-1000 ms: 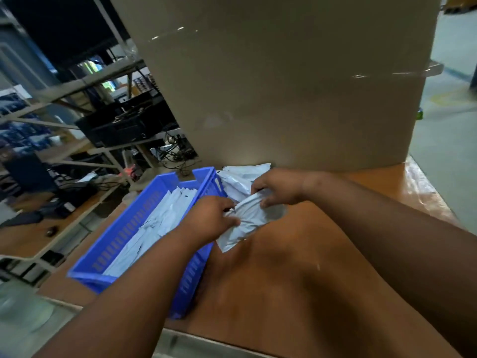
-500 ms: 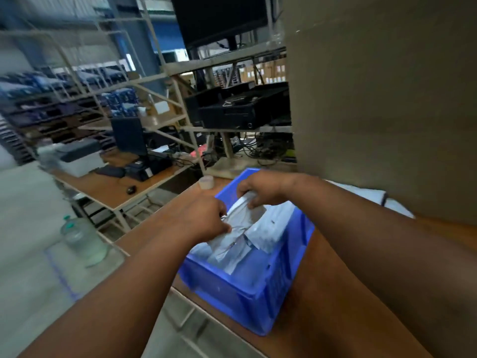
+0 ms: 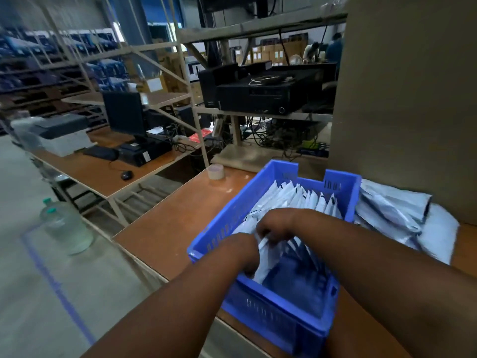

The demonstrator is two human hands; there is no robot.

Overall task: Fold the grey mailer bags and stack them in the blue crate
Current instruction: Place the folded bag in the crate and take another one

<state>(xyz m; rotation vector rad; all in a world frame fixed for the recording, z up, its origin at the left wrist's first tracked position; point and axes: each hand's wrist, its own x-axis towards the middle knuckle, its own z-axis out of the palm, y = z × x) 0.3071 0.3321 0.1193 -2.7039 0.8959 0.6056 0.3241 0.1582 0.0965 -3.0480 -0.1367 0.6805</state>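
The blue crate [image 3: 224, 228] stands on the brown table, holding a row of several folded grey mailer bags [image 3: 296, 197] set on edge in its far half. Both my hands are inside the crate near its middle. My left hand [image 3: 242, 250] and my right hand [image 3: 277, 223] together grip one folded grey mailer bag [image 3: 263, 264], which stands on edge against the row. A loose pile of unfolded grey mailer bags [image 3: 397, 213] lies on the table just right of the crate.
A tape roll [image 3: 215, 171] sits on the table [image 3: 165, 228] left of the crate. A big cardboard box [image 3: 407, 99] rises behind the pile. Left, beyond the table edge, are a floor-standing water bottle [image 3: 65, 226] and a desk with monitor, printer, mouse.
My hands carried the folded bag from the table at the right into the crate and lowered it. My view swung left, bringing the desks and shelves into sight.
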